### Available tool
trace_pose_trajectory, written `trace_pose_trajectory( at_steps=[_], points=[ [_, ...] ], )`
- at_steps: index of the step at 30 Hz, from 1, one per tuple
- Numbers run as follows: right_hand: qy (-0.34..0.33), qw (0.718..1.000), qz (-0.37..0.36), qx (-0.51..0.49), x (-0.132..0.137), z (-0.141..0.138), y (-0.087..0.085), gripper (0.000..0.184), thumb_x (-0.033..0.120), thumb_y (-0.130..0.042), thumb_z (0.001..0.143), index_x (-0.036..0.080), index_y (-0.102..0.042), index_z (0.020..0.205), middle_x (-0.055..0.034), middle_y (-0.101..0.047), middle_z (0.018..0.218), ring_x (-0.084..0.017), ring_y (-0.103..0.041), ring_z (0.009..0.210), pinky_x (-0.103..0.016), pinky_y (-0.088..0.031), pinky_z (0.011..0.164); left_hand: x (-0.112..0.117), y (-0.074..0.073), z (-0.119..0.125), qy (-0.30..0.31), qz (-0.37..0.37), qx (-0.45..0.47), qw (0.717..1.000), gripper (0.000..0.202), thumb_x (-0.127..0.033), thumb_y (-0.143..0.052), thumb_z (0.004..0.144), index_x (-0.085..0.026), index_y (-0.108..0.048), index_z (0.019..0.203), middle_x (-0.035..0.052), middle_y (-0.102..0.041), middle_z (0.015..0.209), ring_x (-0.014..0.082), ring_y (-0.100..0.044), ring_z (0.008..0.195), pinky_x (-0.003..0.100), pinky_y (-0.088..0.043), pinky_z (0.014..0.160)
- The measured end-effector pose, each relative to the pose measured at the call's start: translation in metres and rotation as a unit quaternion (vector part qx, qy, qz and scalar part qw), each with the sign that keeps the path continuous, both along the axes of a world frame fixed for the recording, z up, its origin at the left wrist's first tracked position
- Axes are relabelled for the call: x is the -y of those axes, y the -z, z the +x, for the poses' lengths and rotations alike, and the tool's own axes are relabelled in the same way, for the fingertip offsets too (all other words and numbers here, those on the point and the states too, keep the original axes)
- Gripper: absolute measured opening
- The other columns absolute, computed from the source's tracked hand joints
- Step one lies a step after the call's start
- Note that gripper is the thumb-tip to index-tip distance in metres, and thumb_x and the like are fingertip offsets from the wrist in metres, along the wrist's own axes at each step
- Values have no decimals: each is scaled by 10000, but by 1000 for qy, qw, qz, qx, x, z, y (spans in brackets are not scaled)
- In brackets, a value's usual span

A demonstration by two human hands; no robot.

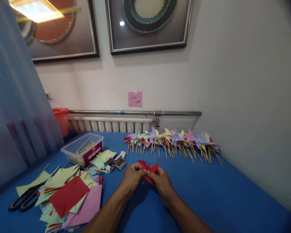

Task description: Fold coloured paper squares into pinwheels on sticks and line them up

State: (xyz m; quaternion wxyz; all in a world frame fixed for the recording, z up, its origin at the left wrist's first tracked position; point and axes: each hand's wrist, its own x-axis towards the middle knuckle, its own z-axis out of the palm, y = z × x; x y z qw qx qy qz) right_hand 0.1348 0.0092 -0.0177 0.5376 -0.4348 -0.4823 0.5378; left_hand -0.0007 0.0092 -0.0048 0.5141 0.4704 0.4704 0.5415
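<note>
Between my two hands, above the blue tabletop, is a red paper pinwheel (148,167) with its corners bent toward the middle. My left hand (134,174) is closed on its left side, thumb near the centre. From the other side my right hand (161,180) pinches the paper, its thumb close to the left one. Whether a pin is at the centre is hidden by the fingers. Left of my hands lie small open cardboard boxes (120,162), one with small shiny pieces inside. A pile of cut coloured paper squares (69,195) lies at the lower left, a red one on top.
Black-handled scissors (30,195) lie beside the paper pile. Behind it stands a clear plastic tub (72,153) holding wooden sticks. Several finished pinwheels on sticks (174,139) line the table's back edge. A blue curtain (21,97) hangs at left, near a red basket (61,121).
</note>
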Motion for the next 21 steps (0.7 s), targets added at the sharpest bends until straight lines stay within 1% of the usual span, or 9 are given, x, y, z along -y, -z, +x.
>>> trace_pose_trajectory(
  at_steps=[4,9,12,17,19,21],
  points=[
    [-7,1000,-2,-1,3,0,-3,269,369,-775,647,166,-699,806,-33,-727,702,-187,-630,622,-297,-483,621,1,1,1,-7,-11,-14,1000,282,-323,-748,583,-177,-510,541,-52,-457,476,64,-341,451,223,-216,477],
    [16,999,5,32,3,1,-3,242,350,-764,659,166,-720,810,-44,-749,747,-197,-639,645,-289,-472,598,0,3,2,-10,-14,-8,1000,283,-315,-742,581,-183,-495,537,-59,-442,462,57,-322,431,225,-190,471],
    [22,999,3,35,2,0,0,246,370,-765,659,174,-716,799,-47,-749,736,-211,-647,641,-296,-475,584,-1,5,0,-10,3,-17,1000,272,-309,-744,587,-177,-511,539,-52,-461,477,60,-335,448,220,-208,479],
    [10,1000,-6,3,0,-3,2,248,370,-766,650,183,-703,800,-41,-737,724,-209,-649,635,-311,-492,619,-2,7,2,-4,14,-30,999,265,-299,-739,604,-175,-515,535,-44,-475,501,68,-365,472,219,-245,498],
    [12,1000,-8,-4,1,-3,3,236,354,-765,650,182,-702,798,-37,-735,732,-202,-644,638,-304,-486,616,-2,5,3,1,10,-39,999,252,-290,-728,617,-179,-514,542,-43,-475,503,75,-362,469,224,-244,500],
    [18,1000,-9,-6,1,-2,4,216,332,-756,652,179,-698,793,-25,-724,718,-189,-632,627,-298,-480,612,-2,-1,-3,3,4,-63,998,209,-287,-699,654,-182,-538,571,-36,-490,510,90,-379,470,233,-266,511]
  ],
)
